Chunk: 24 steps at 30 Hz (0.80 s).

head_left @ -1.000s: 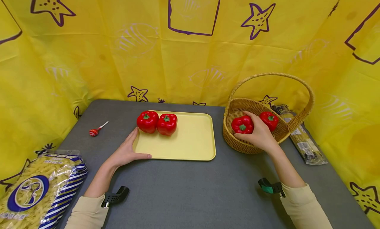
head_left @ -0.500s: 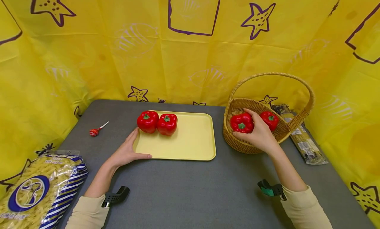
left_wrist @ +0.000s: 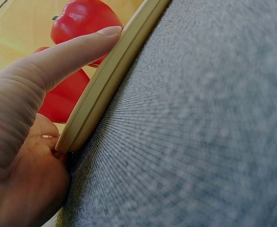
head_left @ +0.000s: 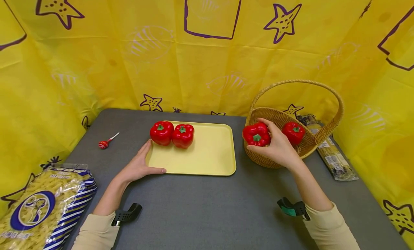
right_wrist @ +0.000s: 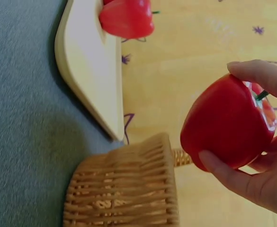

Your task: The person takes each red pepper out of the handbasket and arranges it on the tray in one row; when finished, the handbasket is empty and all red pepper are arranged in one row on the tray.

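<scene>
My right hand [head_left: 279, 146] grips a red bell pepper [head_left: 256, 134] between thumb and fingers, over the left rim of the wicker basket [head_left: 261, 160]. In the right wrist view this pepper [right_wrist: 228, 125] is clear of the basket wall [right_wrist: 124, 182]. Another red pepper [head_left: 293, 132] sits inside the basket. My left hand [head_left: 137, 164] rests at the near left corner of the pale yellow tray [head_left: 210, 149], its thumb straight along the front edge and its fingers at the left edge. Two red peppers, a left one [head_left: 161, 132] and a right one [head_left: 183, 136], sit side by side on the tray.
The basket's tall handle [head_left: 299, 81] arches above it. Behind it on the right lies a clear-wrapped package [head_left: 333, 158]. A lollipop [head_left: 104, 144] lies left of the tray, and a large bag of pasta [head_left: 48, 207] lies at the near left. Yellow cloth [head_left: 200, 66] hangs behind the table.
My right hand has lifted the pepper from inside the basket and moved it left to above the rim. My left hand and the tray have stayed in place.
</scene>
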Each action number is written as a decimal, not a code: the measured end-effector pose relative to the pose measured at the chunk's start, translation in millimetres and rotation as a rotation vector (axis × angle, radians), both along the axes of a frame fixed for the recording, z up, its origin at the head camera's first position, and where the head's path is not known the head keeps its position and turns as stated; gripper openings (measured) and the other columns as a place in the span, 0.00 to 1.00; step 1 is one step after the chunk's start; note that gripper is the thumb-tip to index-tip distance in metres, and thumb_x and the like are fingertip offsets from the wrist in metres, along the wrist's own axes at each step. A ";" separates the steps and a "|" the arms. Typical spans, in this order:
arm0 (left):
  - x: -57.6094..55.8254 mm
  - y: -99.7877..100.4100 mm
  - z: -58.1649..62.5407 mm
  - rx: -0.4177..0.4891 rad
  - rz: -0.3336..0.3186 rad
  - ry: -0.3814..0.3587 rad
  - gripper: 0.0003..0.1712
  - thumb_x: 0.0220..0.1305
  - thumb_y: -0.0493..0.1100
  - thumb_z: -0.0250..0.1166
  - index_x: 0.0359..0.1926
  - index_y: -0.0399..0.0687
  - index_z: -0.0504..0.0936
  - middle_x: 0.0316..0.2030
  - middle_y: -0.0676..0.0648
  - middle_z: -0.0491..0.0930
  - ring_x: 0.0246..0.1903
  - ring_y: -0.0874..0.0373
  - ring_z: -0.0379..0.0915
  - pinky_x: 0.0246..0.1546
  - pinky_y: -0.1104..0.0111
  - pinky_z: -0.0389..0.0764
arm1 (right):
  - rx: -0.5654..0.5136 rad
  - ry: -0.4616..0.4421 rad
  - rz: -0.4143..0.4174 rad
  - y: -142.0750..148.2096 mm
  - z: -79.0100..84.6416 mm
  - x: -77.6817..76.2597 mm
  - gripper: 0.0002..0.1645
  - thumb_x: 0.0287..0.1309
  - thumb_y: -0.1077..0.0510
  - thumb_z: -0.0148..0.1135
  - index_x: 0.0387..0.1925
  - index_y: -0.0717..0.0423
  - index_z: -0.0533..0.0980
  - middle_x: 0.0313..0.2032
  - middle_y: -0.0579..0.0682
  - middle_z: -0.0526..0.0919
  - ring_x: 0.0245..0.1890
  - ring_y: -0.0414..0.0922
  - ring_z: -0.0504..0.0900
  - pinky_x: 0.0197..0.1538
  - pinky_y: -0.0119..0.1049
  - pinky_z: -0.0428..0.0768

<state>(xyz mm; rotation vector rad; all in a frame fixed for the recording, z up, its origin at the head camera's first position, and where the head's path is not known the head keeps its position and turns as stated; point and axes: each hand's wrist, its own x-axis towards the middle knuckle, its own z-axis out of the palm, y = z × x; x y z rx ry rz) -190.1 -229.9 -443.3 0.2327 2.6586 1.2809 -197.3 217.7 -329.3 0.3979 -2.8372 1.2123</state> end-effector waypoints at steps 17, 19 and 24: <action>0.1 -0.3 -0.4 -0.004 0.002 0.007 0.76 0.44 0.57 0.79 0.77 0.42 0.32 0.76 0.35 0.34 0.73 0.35 0.33 0.65 0.35 0.43 | -0.030 -0.027 0.128 -39.3 -10.6 -9.4 0.55 0.43 0.49 0.79 0.71 0.48 0.60 0.57 0.53 0.71 0.52 0.51 0.75 0.49 0.47 0.81; 0.1 -0.3 -0.6 -0.005 0.002 0.010 0.76 0.44 0.57 0.79 0.77 0.43 0.32 0.76 0.35 0.34 0.73 0.35 0.33 0.65 0.35 0.43 | -0.036 -0.048 0.136 -43.3 -14.3 -11.4 0.54 0.43 0.49 0.79 0.70 0.47 0.60 0.58 0.52 0.71 0.52 0.50 0.75 0.49 0.47 0.81; 0.6 0.5 0.2 -0.001 0.002 0.007 0.76 0.43 0.57 0.79 0.77 0.42 0.33 0.76 0.35 0.34 0.73 0.35 0.33 0.65 0.35 0.43 | -0.041 -0.070 0.149 -50.6 -23.3 -15.4 0.53 0.43 0.49 0.78 0.70 0.47 0.61 0.58 0.52 0.73 0.52 0.50 0.77 0.49 0.46 0.81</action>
